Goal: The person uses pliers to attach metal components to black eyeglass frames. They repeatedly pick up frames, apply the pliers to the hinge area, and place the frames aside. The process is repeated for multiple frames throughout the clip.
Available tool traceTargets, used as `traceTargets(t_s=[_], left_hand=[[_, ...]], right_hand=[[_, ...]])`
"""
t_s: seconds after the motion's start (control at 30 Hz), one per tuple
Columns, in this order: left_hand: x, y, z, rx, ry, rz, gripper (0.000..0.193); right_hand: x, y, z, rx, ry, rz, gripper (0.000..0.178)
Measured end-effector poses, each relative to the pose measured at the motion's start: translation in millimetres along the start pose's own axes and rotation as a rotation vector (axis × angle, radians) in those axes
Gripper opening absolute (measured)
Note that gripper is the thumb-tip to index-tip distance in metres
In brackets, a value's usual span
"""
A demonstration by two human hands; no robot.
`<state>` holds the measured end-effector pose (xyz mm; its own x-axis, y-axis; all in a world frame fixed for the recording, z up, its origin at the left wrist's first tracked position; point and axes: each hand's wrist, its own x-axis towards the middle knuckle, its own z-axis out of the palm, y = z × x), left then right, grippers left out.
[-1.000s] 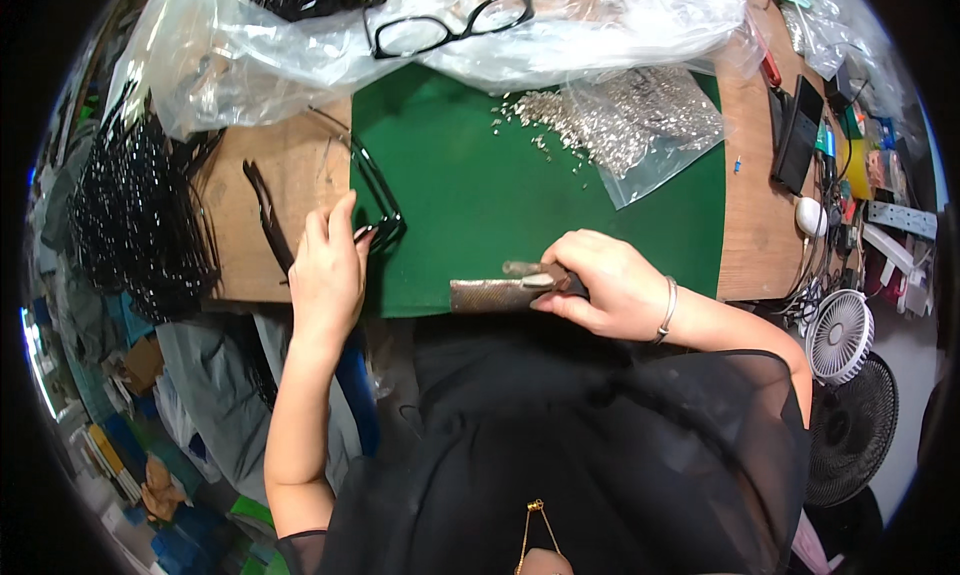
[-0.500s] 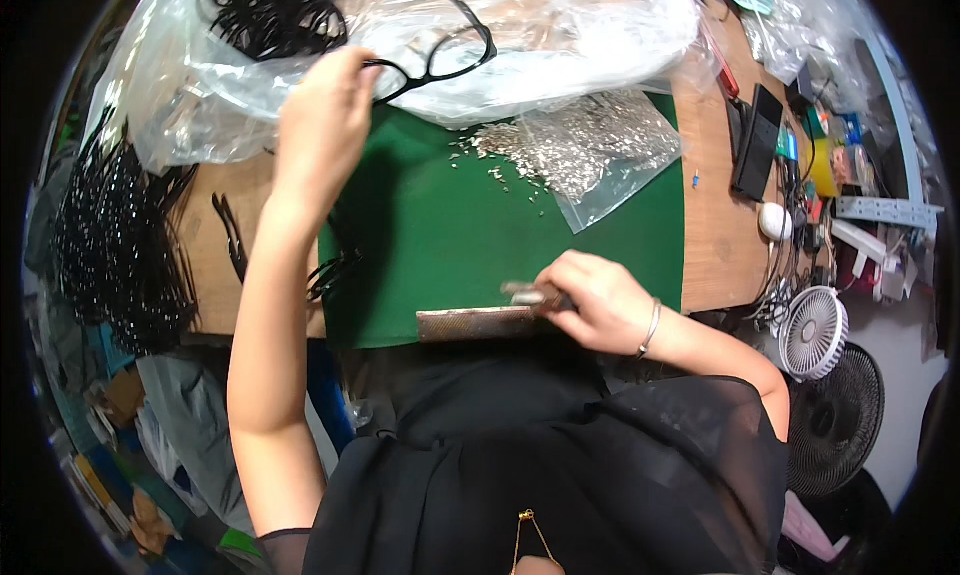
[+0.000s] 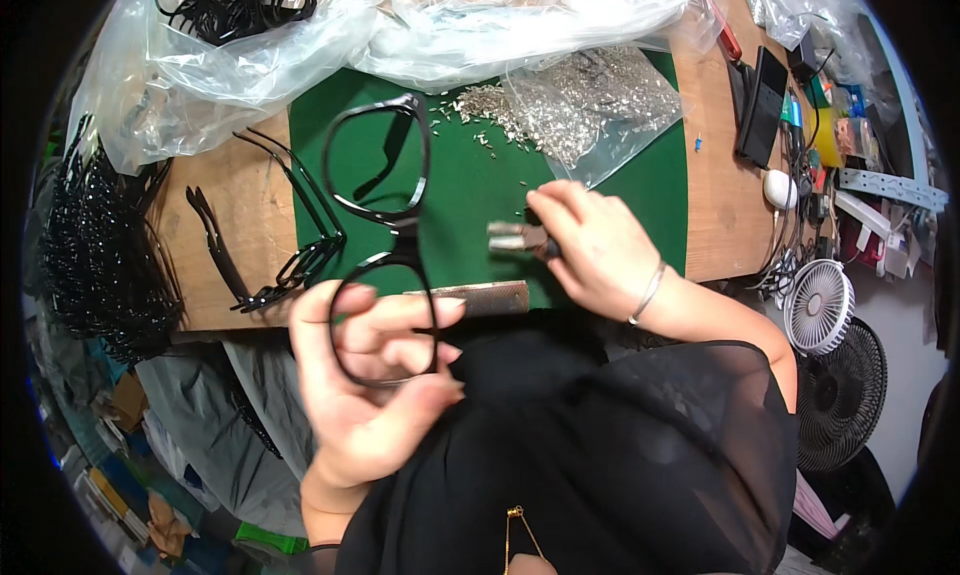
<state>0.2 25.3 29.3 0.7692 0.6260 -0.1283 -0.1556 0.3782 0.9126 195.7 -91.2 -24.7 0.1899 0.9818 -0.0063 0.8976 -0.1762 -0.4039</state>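
the person's left hand (image 3: 375,405) has the black glasses (image 3: 408,227) pinched by the lower rim, held up over the near left part of the green mat (image 3: 460,205), fingers showing through that rim. the right hand (image 3: 600,250) is curled round the handles of the pliers (image 3: 540,241), whose jaws look parted, aimed at the glasses but well apart from them.

from where i stand, that one-ended hold looks like the weak spot: a push on the upper rim could twist the glasses loose or strain the bridge. hard metal jaws could scratch the shiny plastic if they slip or squeeze too hard. the rough metal bar (image 3: 490,298) lies along the mat's front edge, close to the left hand, so a stray wrist might tip it off. a wide swing of the right hand could scatter the loose silvery bits (image 3: 485,105) beside the clear bag (image 3: 640,135). and the other glasses (image 3: 320,245) lie just beyond the left hand, where a dragging arm could snag them.
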Motion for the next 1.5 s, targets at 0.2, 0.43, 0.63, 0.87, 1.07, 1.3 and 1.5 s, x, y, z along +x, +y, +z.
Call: traceTargets(t_s=[0.2, 0.43, 0.63, 0.87, 1.07, 1.3, 1.5], left_hand=[[2, -26, 16, 0.04, -0.036, 0.047, 0.09], [1, -29, 8, 0.032, -0.113, 0.098, 0.095], [5, -36, 18, 0.263, -0.13, 0.132, 0.085], [13, -47, 27, 0.331, -0.065, 0.137, 0.086], [13, -47, 35, 0.506, -0.044, 0.166, 0.086], [15, -50, 37, 0.444, -0.053, 0.144, 0.085], [14, -43, 30, 0.257, -0.085, 0.123, 0.086]], right_hand=[[29, 34, 10, 0.239, -0.05, 0.278, 0.014], [19, 27, 23, 0.066, 0.005, 0.247, 0.018], [13, 19, 30, 0.024, 0.099, 0.214, 0.02], [-6, -32, -38, 0.88, -0.079, 0.346, 0.011], [-12, -43, -33, 1.058, -0.017, 0.394, 0.015], [-10, -44, -22, 1.532, -0.018, 0.434, 0.023], [-5, -49, -31, 1.506, -0.155, 0.441, 0.017]])
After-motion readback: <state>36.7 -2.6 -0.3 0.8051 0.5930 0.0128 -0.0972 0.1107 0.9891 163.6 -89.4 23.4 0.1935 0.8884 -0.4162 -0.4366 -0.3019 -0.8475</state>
